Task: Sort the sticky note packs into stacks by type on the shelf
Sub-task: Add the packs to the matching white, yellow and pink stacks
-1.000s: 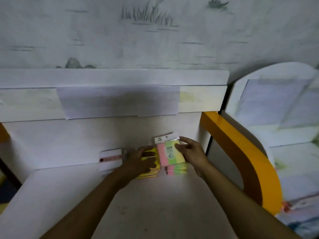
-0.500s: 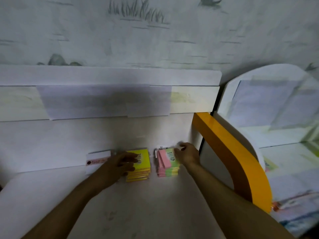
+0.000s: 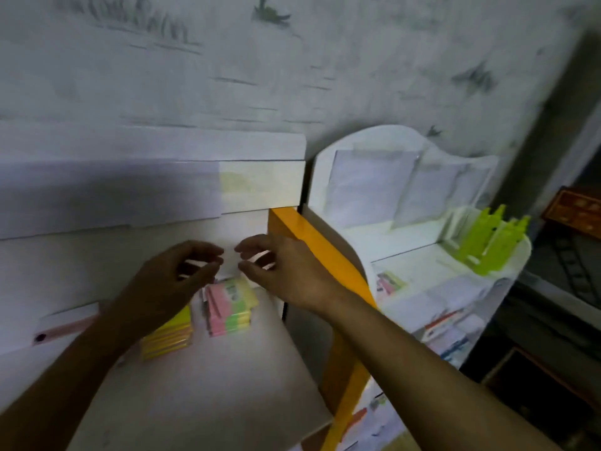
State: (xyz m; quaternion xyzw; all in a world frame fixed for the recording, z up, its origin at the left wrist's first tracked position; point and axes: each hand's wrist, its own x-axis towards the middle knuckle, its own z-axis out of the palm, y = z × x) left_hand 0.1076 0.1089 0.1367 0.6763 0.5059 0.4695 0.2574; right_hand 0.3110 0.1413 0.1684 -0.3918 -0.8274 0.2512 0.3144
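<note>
Two stacks of sticky note packs stand side by side at the back of the white shelf (image 3: pixel 201 395). The yellow stack (image 3: pixel 169 336) is on the left, partly hidden by my left wrist. The pink, green and yellow striped stack (image 3: pixel 231 307) is on the right. My left hand (image 3: pixel 172 281) hovers above the yellow stack with loosely curled fingers and holds nothing. My right hand (image 3: pixel 283 271) hovers above and right of the striped stack, fingers relaxed and empty. Neither hand touches a pack.
A white label card with a pink strip (image 3: pixel 65 327) leans against the shelf's back wall at left. An orange side panel (image 3: pixel 325 255) bounds the shelf on the right. Beyond it stands a white rack (image 3: pixel 406 222) with papers and a green holder (image 3: pixel 487 242).
Both hands have lifted off the two stacks and now hover above them, empty. The striped pack my right hand placed lies on its stack. The camera has swung to the right.
</note>
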